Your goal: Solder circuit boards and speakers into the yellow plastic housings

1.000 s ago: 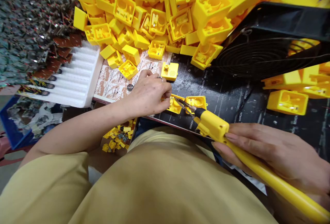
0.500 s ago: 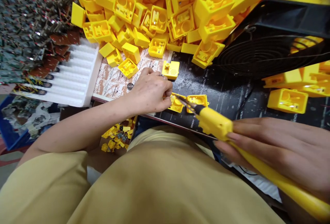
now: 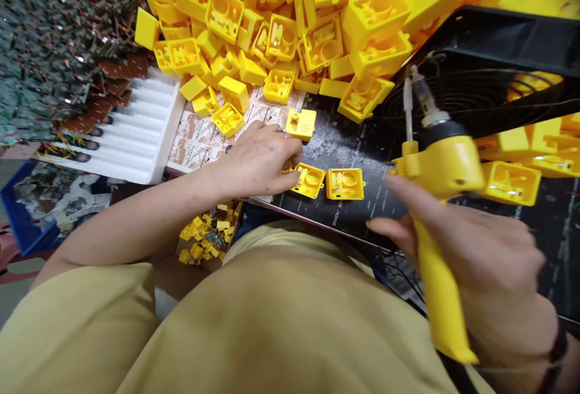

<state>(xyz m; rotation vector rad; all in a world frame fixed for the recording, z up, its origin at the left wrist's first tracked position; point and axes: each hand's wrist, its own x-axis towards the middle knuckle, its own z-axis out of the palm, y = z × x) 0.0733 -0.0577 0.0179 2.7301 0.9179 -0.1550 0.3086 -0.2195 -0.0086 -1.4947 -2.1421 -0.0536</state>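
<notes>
Your right hand (image 3: 480,249) grips a yellow-handled soldering iron (image 3: 446,164), its long axis close to upright in this view. The metal tip (image 3: 425,95) points up and away from you, over the black fan guard (image 3: 471,92), while the butt of the handle points down toward your lap. A thin wire (image 3: 408,104) stands beside the tip. Your fingers (image 3: 394,185) wrap the grip firmly, with the forefinger reaching forward along the iron's body; they're slightly blurred.

Your left forearm reaches in from the lower left, and your left hand (image 3: 258,161) rests palm down with its fingers curled toward the black bench mat (image 3: 344,140). A small yellow piece (image 3: 286,167) shows at those fingertips, but they partly hide it, so you can't tell whether it's being held. A ring (image 3: 281,132) sits on one finger.

Just beside your left hand, two open yellow plastic casings (image 3: 310,180) lie side by side on the mat, well apart from the iron. A closed casing with a speaker grille (image 3: 300,124) sits above your fingers, at the edge of a big heap of yellow casings (image 3: 290,37). Farther left are a white foam tray (image 3: 136,128) and a pile of circuit boards (image 3: 54,49).
</notes>
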